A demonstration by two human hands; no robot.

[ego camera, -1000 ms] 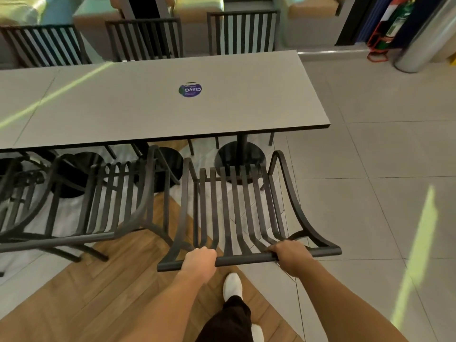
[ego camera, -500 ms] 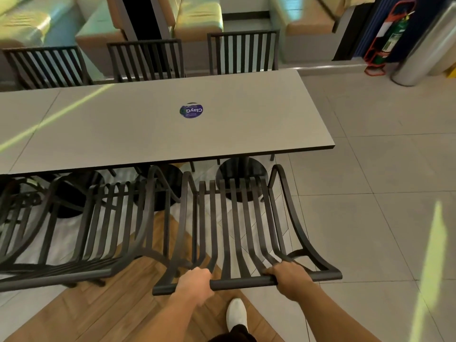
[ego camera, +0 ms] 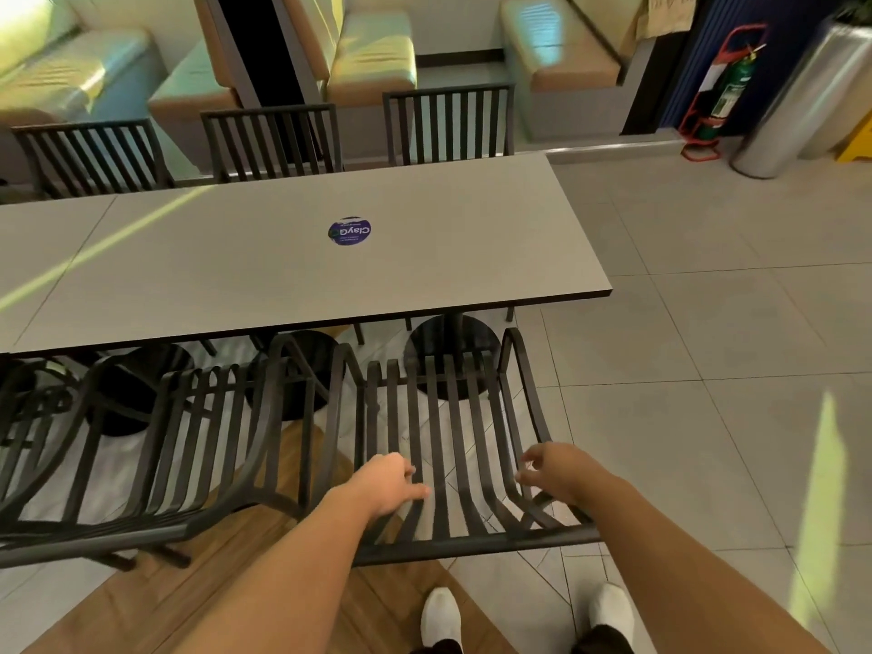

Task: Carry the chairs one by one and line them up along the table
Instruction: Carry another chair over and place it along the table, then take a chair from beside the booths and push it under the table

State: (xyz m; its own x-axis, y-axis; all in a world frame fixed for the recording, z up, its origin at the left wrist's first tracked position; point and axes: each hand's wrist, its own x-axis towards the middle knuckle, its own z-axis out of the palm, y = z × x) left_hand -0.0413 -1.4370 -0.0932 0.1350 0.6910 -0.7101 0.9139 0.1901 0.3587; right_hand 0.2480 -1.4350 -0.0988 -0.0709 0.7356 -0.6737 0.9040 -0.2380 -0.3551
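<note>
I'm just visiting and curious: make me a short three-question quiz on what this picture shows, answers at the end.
1. True or false: the left hand and the right hand both have a tight grip on the near chair.
2. How many chair backs show beyond the far edge of the table?
3. The round sticker on the table is: A) red, B) blue, C) yellow.

Key
1. False: both hands are open above the chair's slats, off its top rail.
2. Three.
3. B.
</note>
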